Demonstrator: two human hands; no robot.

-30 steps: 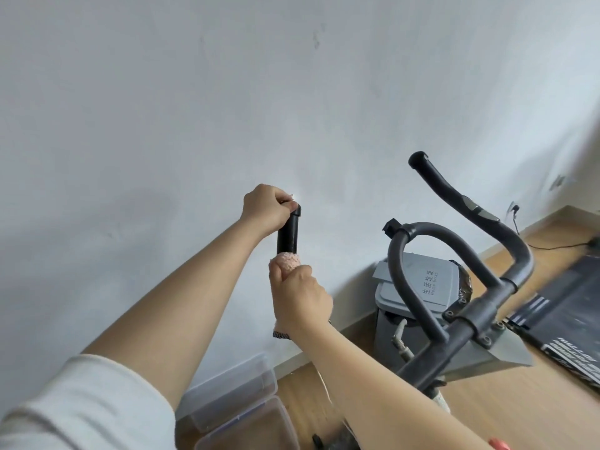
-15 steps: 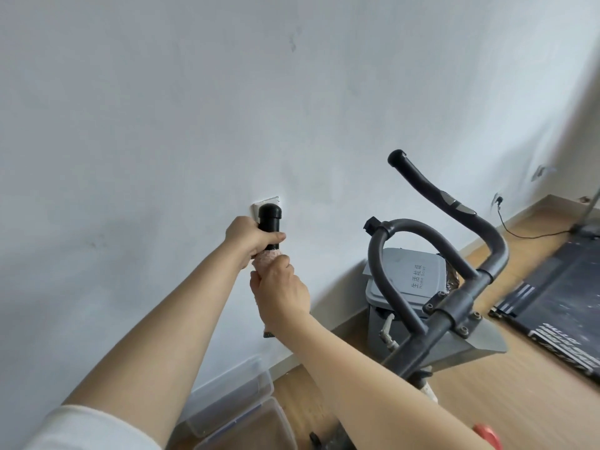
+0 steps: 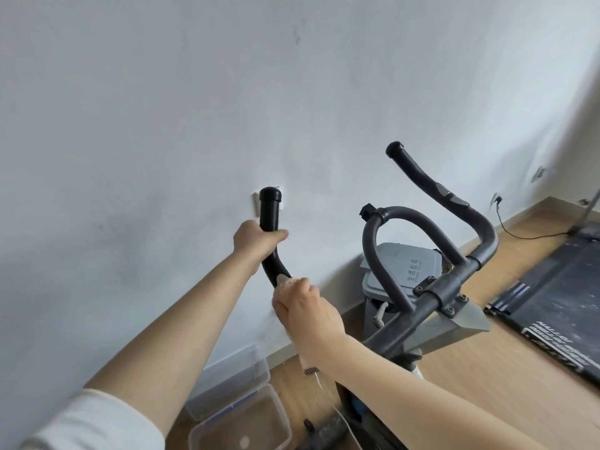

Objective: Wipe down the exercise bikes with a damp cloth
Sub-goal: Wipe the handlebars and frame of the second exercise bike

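The exercise bike's black left handlebar grip (image 3: 270,209) rises in front of the white wall. My left hand (image 3: 256,240) grips it just below its capped top. Lower on the same curved bar, my right hand (image 3: 306,308) holds a pale pink cloth (image 3: 285,285) wrapped against the bar, with a corner of the cloth hanging under my wrist. The right handlebar (image 3: 435,190) and the grey looped centre bar (image 3: 402,222) stand free to the right, joined at the clamp on the stem (image 3: 435,293).
A grey lidded bin (image 3: 406,261) stands against the wall behind the bike. Two clear plastic boxes (image 3: 240,414) lie on the wooden floor at the lower left. A black treadmill deck (image 3: 558,306) fills the right side, and a cable runs to a wall socket (image 3: 496,199).
My right hand has slid the cloth down the left handlebar, away from my left hand. My left hand has settled lower on the grip, leaving its capped top exposed.
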